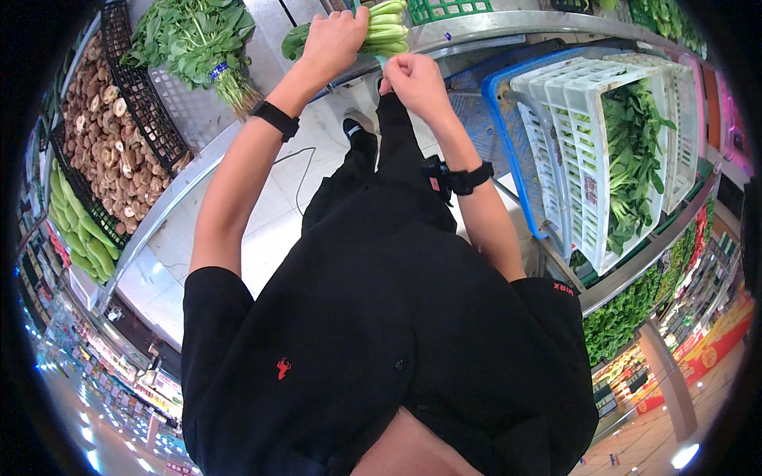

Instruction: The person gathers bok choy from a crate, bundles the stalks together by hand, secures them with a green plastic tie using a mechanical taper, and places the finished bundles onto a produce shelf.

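Observation:
My left hand rests over a bunch of leafy greens with pale green stalks, its fingers closed around it at the top centre. A light green tie or tape runs round the stalks, and my right hand pinches its lower end just below them. The leaves of the bunch point left and the stalk ends point right. Left of my hands, another bunch of leafy greens lies on the metal counter, bound with a blue band.
Mushrooms fill a section edged by black plastic crates at the left, beside long green vegetables. At the right, a white plastic crate of greens stands tilted by a blue trolley. The counter's metal edge curves around me.

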A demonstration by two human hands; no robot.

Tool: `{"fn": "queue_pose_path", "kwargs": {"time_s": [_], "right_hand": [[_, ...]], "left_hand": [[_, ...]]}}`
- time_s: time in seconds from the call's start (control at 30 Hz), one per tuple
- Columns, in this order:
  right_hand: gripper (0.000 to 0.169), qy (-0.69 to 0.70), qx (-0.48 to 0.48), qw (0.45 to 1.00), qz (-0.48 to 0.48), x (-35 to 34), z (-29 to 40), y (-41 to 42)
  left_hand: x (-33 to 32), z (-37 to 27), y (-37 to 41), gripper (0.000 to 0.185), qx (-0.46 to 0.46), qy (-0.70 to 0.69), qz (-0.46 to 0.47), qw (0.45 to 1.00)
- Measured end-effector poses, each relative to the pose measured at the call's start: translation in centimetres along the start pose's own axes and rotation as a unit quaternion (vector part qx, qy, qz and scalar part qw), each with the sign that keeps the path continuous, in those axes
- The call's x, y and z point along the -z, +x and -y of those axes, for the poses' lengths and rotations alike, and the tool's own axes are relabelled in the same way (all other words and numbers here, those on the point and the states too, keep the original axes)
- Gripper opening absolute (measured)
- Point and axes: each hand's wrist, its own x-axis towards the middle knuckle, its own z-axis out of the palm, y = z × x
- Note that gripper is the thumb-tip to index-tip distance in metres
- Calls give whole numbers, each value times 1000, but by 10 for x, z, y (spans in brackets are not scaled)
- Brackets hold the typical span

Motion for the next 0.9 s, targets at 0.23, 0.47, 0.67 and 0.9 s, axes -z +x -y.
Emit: {"fn": "queue_pose_path", "kwargs": {"time_s": [0.23, 0.47, 0.67, 0.9], "right_hand": [[22, 9, -22, 1000, 11, 11, 25, 75], [16, 41, -270, 952, 136, 16, 31, 129], [13, 100, -307, 940, 111, 2, -3, 177], [16, -8, -378, 912, 161, 6, 6, 203]], "left_hand": [[5, 0, -5, 36, -5, -34, -25, 999], [-8, 16, -6, 40, -23, -36, -15, 999], [-14, 16, -5, 51, -6, -124, -13, 992], [-21, 22, -6, 64, 1, -186, -45, 982]]}}
